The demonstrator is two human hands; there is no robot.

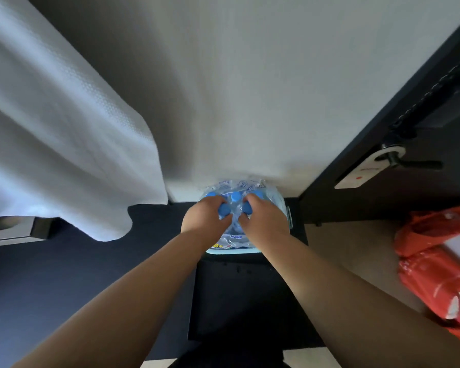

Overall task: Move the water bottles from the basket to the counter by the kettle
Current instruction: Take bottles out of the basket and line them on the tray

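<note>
Several clear water bottles (235, 196) with blue caps stand packed in a pale blue basket (287, 212) on the floor against the white wall. My left hand (206, 217) is wrapped around the neck of a bottle on the left side of the basket, its blue cap (225, 209) showing between the fingers. My right hand (263, 217) grips another bottle's neck on the right, its cap (247, 207) just visible. Both arms reach straight down and forward. The kettle and counter are out of view.
A white curtain (64, 144) hangs at the left, down to the dark floor. A black door (409, 144) with a lever handle (409, 163) stands at the right. An orange plastic bag (436, 266) lies at the right. A dark box (242, 296) sits below the basket.
</note>
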